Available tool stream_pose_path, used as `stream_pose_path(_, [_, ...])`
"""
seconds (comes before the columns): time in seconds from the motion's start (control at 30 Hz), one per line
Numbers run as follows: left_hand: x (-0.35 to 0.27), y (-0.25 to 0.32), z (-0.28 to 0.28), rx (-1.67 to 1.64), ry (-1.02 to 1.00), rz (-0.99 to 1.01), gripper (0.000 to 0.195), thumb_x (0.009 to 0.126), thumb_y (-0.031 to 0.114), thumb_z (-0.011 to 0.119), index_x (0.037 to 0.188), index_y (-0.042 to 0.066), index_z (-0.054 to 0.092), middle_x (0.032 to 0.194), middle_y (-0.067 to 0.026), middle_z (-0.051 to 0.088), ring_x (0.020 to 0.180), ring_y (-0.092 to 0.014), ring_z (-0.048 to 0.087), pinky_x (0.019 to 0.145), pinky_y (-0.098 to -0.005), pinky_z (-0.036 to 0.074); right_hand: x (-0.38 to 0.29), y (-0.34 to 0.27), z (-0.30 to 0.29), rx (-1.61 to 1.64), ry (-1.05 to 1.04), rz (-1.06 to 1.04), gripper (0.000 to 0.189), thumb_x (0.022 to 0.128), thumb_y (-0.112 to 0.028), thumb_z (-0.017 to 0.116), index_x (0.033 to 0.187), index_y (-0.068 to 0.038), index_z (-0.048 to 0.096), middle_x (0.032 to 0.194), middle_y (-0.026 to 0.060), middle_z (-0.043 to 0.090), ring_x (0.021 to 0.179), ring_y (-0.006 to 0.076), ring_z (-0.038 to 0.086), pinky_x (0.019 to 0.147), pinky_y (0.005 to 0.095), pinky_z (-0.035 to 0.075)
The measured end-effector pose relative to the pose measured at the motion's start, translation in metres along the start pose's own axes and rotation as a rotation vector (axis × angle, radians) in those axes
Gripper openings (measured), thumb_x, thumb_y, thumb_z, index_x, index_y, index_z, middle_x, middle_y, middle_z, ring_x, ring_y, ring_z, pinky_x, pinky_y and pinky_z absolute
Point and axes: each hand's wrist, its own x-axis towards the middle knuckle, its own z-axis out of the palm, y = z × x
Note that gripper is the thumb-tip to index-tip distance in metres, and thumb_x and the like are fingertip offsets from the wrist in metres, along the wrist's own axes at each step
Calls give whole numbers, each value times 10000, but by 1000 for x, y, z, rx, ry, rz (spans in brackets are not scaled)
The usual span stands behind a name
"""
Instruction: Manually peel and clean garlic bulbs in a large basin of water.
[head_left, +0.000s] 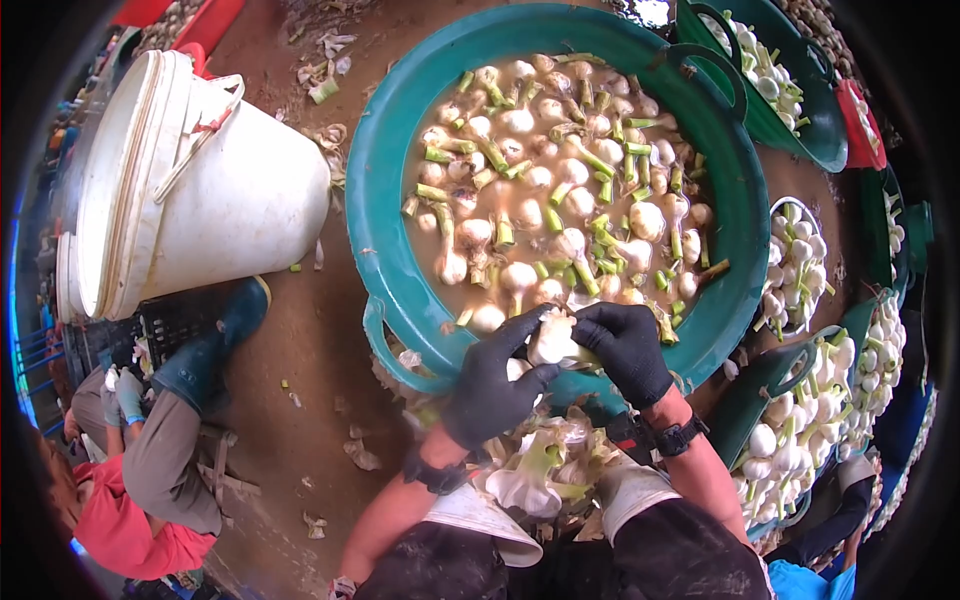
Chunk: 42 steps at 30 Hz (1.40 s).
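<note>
Both my hands wear black gloves and meet over the near rim of a large green plastic tub (405, 82). My left hand (495, 382) holds a pale garlic bulb (553, 337) from the left side. On the right, the fingers of my right hand (626, 349) pinch the same bulb near its top and outer skin. Muddy water fills the tub, with many garlic bulbs (517, 277) and cut green stem pieces (589, 277) floating in it. Peeled garlic skins (529, 480) are heaped between my knees, just below my hands.
A tall white plastic bucket (255, 187) stands at the left. Behind it sits a person in a red shirt (139, 517) and dark rubber boots (217, 352). Along the right are a white bucket of garlic (795, 247) and green tubs of cleaned bulbs (787, 420). Skins litter the muddy floor (300, 420).
</note>
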Motion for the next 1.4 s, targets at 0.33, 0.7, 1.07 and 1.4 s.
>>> stream_pose_path(0.33, [2,9,-2,-112,58,-207,375,763,113,737,1092,-25,622,924,-93,660,829,-145,618,751,-292,490,-2,-9,2,-162,-96,-123,112,803,-80,638,840,21,669,700,144,663,621,134,609,623,295,489])
stream_pose_path(0.7, [-6,11,-12,-454,-127,-220,471,707,114,705,1145,-34,617,1092,-121,651,969,-158,610,878,-306,478,4,-3,-23,-126,20,-23,94,807,-59,614,822,21,662,663,87,646,628,103,576,603,286,468])
stream_pose_path(1.07, [-1,13,-11,-628,147,-202,415,821,159,574,1172,-60,537,1090,-164,620,855,-227,645,774,-340,529,-16,-48,-19,-506,33,-473,656,662,-206,809,1225,-37,519,1235,199,532,1111,388,523,880,416,467])
stream_pose_path(1.4, [-1,8,17,251,268,236,473,937,210,356,1324,-53,419,1341,-222,410,1266,-356,377,1072,-432,275,-18,-8,29,510,-335,1,604,927,-197,567,1447,-83,281,1335,52,472,1162,157,469,944,298,426])
